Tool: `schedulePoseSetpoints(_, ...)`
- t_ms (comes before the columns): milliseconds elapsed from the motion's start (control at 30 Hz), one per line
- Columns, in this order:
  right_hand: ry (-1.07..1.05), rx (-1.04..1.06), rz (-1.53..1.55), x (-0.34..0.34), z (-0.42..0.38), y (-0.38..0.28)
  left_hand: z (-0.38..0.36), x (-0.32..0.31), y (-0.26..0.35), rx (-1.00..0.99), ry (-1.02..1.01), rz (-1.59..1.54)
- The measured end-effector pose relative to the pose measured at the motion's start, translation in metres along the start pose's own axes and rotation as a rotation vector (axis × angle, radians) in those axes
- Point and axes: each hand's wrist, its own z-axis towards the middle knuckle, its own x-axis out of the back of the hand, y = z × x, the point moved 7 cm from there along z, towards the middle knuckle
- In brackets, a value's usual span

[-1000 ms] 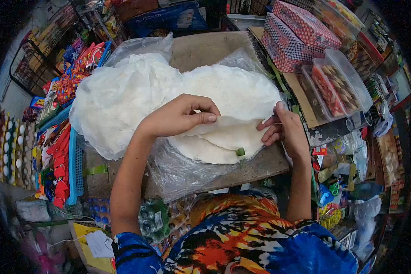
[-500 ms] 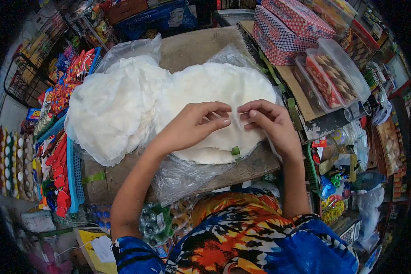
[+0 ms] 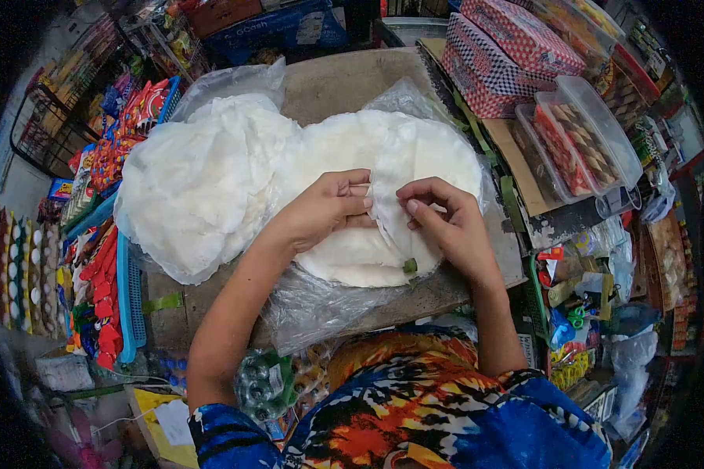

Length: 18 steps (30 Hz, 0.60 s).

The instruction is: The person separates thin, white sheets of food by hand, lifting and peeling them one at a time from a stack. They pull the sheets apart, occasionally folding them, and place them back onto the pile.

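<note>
A round stack of thin white wrapper sheets (image 3: pixel 446 156), like spring roll wrappers, lies on clear plastic on the table. My left hand (image 3: pixel 332 207) is closed over the middle of the stack, pinching a raised fold of the top sheet between thumb and fingers. Just right of that fold is my right hand (image 3: pixel 446 219), its fingers curled and thumb meeting the index finger; whether anything is between them is hidden. A small green strip (image 3: pixel 410 266) sits at the stack's near edge. On the left, a looser, crumpled heap of white sheets (image 3: pixel 195 180) touches the stack.
Clear plastic (image 3: pixel 321 309) hangs over the near edge of the wooden table (image 3: pixel 352 78). A blue basket (image 3: pixel 131 305) of snack packs stands left. Checkered boxes (image 3: pixel 493 70) and a plastic tub (image 3: pixel 594 148) of wafer sticks are at the right.
My left hand has moved slightly left, drawing up a fold of the top sheet. My right hand has curled its fingers inward, and the gap between the hands is wider.
</note>
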Motion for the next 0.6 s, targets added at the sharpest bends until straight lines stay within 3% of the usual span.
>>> schedulePoseSetpoints(133,0.031,0.074,-0.115,0.001,0.0,-0.004,-0.007,-0.011,0.008,-0.002,-0.06,-0.027)
schedulePoseSetpoints(200,0.043,0.091,-0.133,0.001,0.0,-0.007,-0.007,-0.008,0.015,-0.099,0.05,0.248)
schedulePoseSetpoints(300,0.081,0.152,-0.21,0.001,-0.001,-0.013,-0.013,-0.016,0.026,-0.125,0.078,0.357)
schedulePoseSetpoints(600,0.048,0.185,-0.299,-0.005,-0.002,-0.019,-0.008,-0.014,0.019,-0.186,0.054,0.406)
